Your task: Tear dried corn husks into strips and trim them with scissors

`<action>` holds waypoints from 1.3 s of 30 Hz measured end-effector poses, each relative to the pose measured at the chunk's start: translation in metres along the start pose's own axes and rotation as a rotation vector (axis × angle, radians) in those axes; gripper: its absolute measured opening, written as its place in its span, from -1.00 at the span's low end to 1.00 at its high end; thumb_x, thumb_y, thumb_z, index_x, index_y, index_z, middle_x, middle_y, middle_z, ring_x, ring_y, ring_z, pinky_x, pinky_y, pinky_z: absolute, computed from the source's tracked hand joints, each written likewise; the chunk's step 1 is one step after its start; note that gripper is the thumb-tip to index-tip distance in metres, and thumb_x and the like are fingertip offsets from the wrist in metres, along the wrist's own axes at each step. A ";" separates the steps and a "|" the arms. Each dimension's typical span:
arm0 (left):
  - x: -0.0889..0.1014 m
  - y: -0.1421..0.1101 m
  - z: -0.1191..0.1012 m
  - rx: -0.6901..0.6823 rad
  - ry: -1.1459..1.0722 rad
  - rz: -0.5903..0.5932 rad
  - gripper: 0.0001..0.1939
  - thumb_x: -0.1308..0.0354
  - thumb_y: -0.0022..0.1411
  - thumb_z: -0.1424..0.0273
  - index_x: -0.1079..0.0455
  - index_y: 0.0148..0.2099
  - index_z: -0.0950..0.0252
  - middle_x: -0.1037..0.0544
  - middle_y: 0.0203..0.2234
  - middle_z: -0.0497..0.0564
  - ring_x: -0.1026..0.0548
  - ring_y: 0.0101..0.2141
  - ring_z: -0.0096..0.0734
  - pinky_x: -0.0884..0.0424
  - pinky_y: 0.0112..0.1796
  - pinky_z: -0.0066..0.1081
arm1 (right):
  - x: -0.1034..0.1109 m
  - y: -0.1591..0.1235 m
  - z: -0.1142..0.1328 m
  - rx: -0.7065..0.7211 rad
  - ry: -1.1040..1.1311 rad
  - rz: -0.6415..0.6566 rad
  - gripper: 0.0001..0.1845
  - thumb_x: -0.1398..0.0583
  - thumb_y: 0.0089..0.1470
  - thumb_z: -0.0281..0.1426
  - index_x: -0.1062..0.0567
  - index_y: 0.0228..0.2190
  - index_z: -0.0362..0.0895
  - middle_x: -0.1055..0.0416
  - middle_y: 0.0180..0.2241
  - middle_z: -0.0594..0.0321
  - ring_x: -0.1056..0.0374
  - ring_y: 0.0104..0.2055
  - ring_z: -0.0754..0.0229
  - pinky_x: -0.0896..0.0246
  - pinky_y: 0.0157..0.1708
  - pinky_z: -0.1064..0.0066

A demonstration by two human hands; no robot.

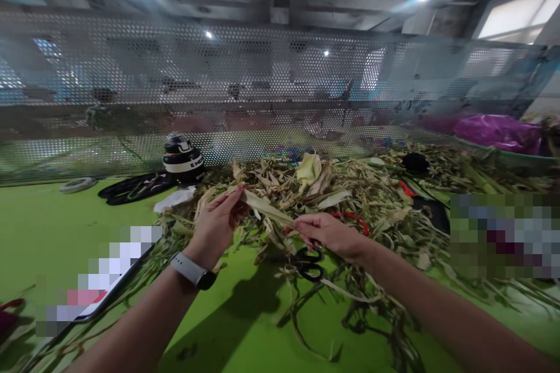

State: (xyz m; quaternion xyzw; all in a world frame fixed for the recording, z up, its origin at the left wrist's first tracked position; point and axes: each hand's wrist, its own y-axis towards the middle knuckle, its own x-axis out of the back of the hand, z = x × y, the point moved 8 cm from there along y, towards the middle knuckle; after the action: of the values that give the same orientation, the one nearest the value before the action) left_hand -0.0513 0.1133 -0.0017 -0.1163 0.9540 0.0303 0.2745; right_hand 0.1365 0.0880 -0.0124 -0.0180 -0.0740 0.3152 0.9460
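A long pale dried leaf (266,208) stretches between both my hands above a green table (65,227). My left hand (217,225), with a grey watch on its wrist, pinches the leaf's left end. My right hand (329,234) pinches its right end with closed fingers. Under the hands lies a big heap of dried leaves and husks (350,192). Black-handled scissors (308,263) lie on the table just below my right hand. A red loop handle (356,218) shows in the heap behind my right hand.
A perforated metal screen (262,87) runs across the back of the table. A black and white jar-like object (182,158) and black straps (131,186) sit near it at left, with a tape roll (77,185). A purple bag (499,131) lies far right.
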 end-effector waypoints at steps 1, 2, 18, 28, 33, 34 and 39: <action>0.001 0.001 0.001 0.004 0.002 -0.001 -0.84 -0.29 -0.12 0.44 -0.51 -0.38 0.33 -0.55 -0.52 -0.06 -0.45 -0.51 -0.56 -0.40 -0.45 -0.59 | 0.001 0.000 -0.001 -0.009 0.012 0.002 -0.52 -0.17 -0.08 -0.05 -0.50 -0.36 -0.24 -0.17 -0.69 0.44 -0.07 -0.63 0.40 0.04 -0.59 0.53; 0.003 0.002 0.001 0.009 0.005 -0.002 -0.85 -0.29 -0.11 0.44 -0.51 -0.38 0.33 -0.55 -0.54 -0.06 -0.45 -0.52 -0.56 -0.40 -0.46 -0.59 | 0.001 0.000 -0.002 -0.017 0.030 0.005 -0.55 -0.18 -0.07 -0.08 -0.51 -0.37 -0.24 -0.20 -0.68 0.42 -0.10 -0.63 0.40 0.02 -0.58 0.53; 0.009 0.013 -0.001 0.016 -0.027 0.000 -0.93 -0.21 -0.01 0.49 -0.51 -0.40 0.33 -0.53 -0.54 -0.07 -0.44 -0.54 -0.60 -0.38 -0.47 -0.61 | 0.017 0.008 -0.043 -0.191 0.619 -0.255 -0.81 -0.38 -0.28 -0.44 -0.53 -0.50 -0.23 -0.48 -0.57 0.27 -0.27 -0.63 0.45 -0.25 -0.50 0.58; 0.006 0.009 -0.009 0.000 0.076 0.042 -0.84 -0.31 -0.14 0.42 -0.51 -0.41 0.36 -0.56 -0.49 -0.03 -0.45 -0.49 -0.55 -0.39 -0.44 -0.57 | -0.007 0.004 -0.021 -0.093 0.053 0.043 -0.69 -0.27 -0.13 -0.23 -0.51 -0.45 -0.26 -0.41 -0.63 0.32 -0.23 -0.61 0.40 -0.12 -0.56 0.55; 0.011 0.011 0.003 0.095 0.070 0.015 -0.93 -0.23 0.00 0.43 -0.48 -0.41 0.32 -0.55 -0.52 -0.05 -0.45 -0.52 -0.60 -0.39 -0.44 -0.61 | -0.006 0.000 -0.022 -0.105 0.282 -0.141 -0.71 -0.28 -0.15 -0.22 -0.42 -0.52 -0.21 -0.30 -0.65 0.40 -0.16 -0.65 0.43 -0.07 -0.59 0.55; 0.007 0.007 0.008 0.124 0.073 0.028 -0.91 -0.22 0.03 0.40 -0.48 -0.41 0.33 -0.55 -0.51 -0.02 -0.46 -0.52 -0.58 -0.40 -0.43 -0.59 | -0.004 -0.001 -0.024 -0.108 0.360 -0.184 -0.71 -0.29 -0.16 -0.23 -0.40 -0.52 -0.21 -0.29 -0.64 0.40 -0.16 -0.64 0.42 -0.08 -0.59 0.55; -0.034 -0.044 0.059 0.444 0.127 0.183 -0.72 -0.15 0.09 0.25 -0.46 -0.42 0.41 -0.57 -0.42 0.17 -0.51 -0.42 -0.38 -0.42 -0.29 -0.38 | 0.011 -0.001 -0.032 -0.087 0.614 -0.393 -0.74 -0.34 -0.26 -0.35 -0.38 -0.53 -0.19 -0.26 -0.62 0.41 -0.13 -0.62 0.43 -0.09 -0.58 0.56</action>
State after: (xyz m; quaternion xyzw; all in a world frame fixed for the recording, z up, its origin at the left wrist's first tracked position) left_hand 0.0181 0.0849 -0.0333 0.0321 0.9592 -0.1625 0.2291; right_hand 0.1505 0.0938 -0.0425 -0.1375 0.1981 0.1036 0.9649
